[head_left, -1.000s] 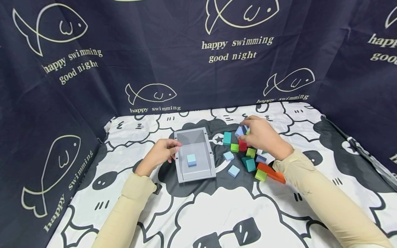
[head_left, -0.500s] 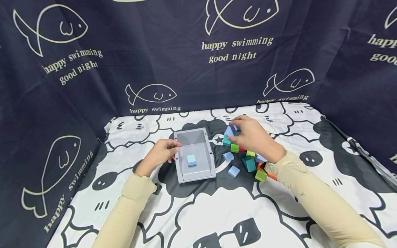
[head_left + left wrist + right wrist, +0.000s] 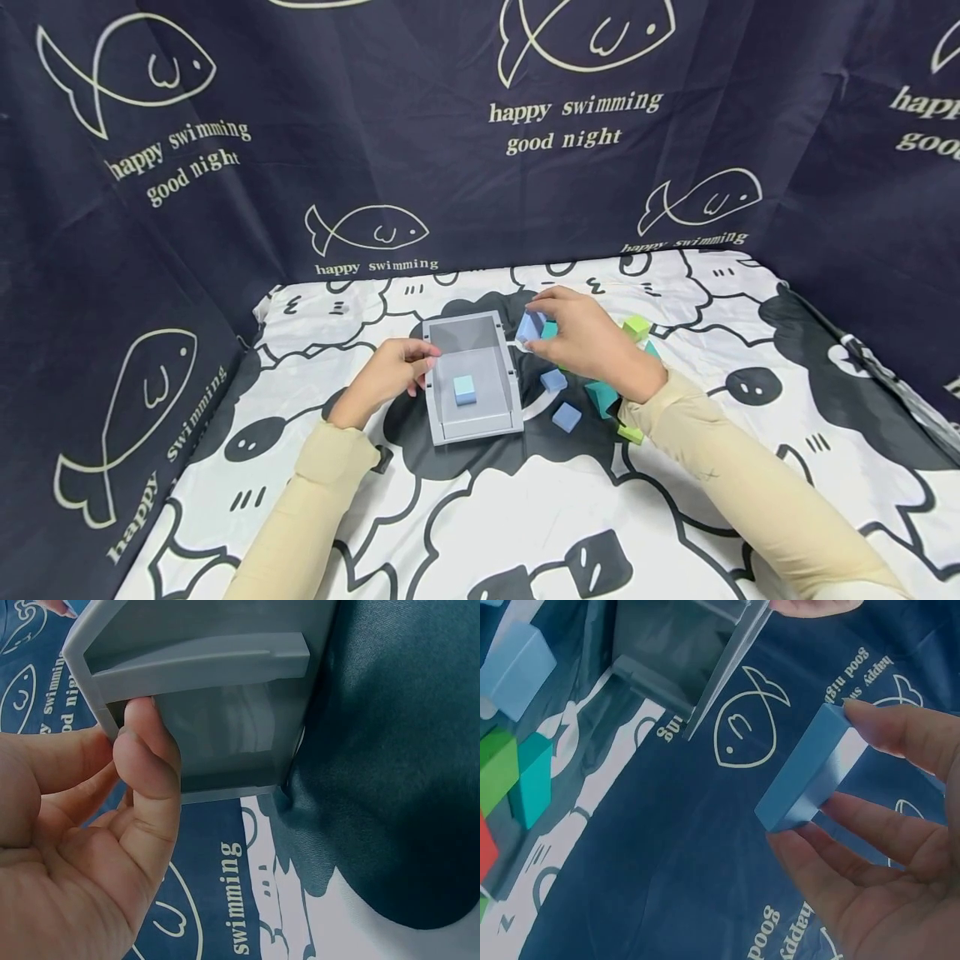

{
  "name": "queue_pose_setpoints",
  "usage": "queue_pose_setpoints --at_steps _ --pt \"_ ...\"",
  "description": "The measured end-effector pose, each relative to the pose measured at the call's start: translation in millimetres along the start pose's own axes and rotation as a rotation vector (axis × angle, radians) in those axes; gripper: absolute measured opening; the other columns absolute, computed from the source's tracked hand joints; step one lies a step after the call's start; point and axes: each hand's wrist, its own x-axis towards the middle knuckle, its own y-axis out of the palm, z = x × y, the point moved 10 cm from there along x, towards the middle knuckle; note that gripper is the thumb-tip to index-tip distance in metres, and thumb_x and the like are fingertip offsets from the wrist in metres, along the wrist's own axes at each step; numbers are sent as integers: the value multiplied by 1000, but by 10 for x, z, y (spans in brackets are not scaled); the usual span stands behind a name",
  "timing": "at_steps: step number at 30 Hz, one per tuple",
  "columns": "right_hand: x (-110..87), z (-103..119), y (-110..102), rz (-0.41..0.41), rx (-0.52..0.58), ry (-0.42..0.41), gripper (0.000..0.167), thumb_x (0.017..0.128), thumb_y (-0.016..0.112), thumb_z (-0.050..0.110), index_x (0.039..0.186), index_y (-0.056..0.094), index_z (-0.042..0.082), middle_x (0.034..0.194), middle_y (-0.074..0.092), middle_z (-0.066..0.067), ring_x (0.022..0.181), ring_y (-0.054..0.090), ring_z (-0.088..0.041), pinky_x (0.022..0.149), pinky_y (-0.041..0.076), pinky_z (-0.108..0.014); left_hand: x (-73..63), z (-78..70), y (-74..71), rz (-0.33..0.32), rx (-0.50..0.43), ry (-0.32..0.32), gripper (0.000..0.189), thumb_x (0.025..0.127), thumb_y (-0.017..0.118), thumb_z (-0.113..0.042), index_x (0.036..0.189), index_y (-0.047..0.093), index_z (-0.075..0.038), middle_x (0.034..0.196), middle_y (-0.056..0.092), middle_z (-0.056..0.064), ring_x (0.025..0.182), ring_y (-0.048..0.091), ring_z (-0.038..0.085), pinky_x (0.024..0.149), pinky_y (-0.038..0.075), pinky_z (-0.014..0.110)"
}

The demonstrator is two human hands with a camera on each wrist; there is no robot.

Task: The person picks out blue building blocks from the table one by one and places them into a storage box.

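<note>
With thumb and fingers, my right hand (image 3: 588, 337) pinches a blue rectangular block (image 3: 810, 769) and holds it up just right of a grey plastic box (image 3: 491, 423). In the right wrist view the block is tilted, gripped at its ends. My left hand (image 3: 386, 375) pinches the box's left rim, thumb and fingers on either side of the edge in the left wrist view (image 3: 112, 795). One light blue block (image 3: 465, 390) lies on the floor of the box. Behind my right hand a teal block (image 3: 550, 329) is partly hidden.
On the cloth right of the box lie two light blue blocks (image 3: 567, 417), a teal block (image 3: 602, 398) and green blocks (image 3: 636, 327). My right hand and sleeve cover part of the pile. A red block (image 3: 486, 851) shows in the right wrist view. Dark fabric walls stand behind.
My right hand has carried the blue block left, from above the pile to near the box's right rim. My left hand keeps its grip on the box, which has stayed put.
</note>
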Motion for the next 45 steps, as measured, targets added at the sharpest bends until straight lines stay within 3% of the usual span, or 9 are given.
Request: queue_pose_setpoints --at_steps 20,28,30,36,42,45 --pt "54 305 331 62 15 -79 49 81 81 23 123 68 0 129 60 -10 113 61 -24 96 53 -39 -20 -24 5 -3 13 10 23 98 60 -4 116 67 8 71 60 8 58 59 15 51 51 26" --pt "63 367 547 150 11 -72 51 85 78 27 127 66 1 133 58 -9 107 63 -19 91 55 -36 -3 -12 7 -7 11 13 22 98 60 -3 116 67 8 70 60 7 58 58 15 50 51 26" --pt "63 393 600 167 14 -88 50 85 78 26 126 66 1 132 58 -9 101 64 -17 89 55 -34 3 -9 6 -9 10 15 22 98 60 -3 115 67 9 70 60 7 58 59 16 50 51 26" --pt "58 448 744 207 -8 -131 48 83 80 24 125 68 2 128 61 -5 109 60 -18 93 54 -35 17 6 7 -8 5 12 21 98 60 -4 114 67 8 70 60 7 60 61 23 49 51 27" --pt "62 486 878 235 -50 -183 46 84 80 23 124 69 3 124 62 -6 105 61 -18 93 54 -33 11 -4 7 -6 4 9 21 98 60 -4 114 67 8 70 60 7 66 63 36 49 51 26" --pt "62 521 921 247 -71 -211 45 84 79 22 122 69 2 122 61 -8 103 62 -18 91 54 -33 12 -6 4 -8 7 13 21 98 60 -4 114 67 9 69 60 6 64 62 34 49 51 27"
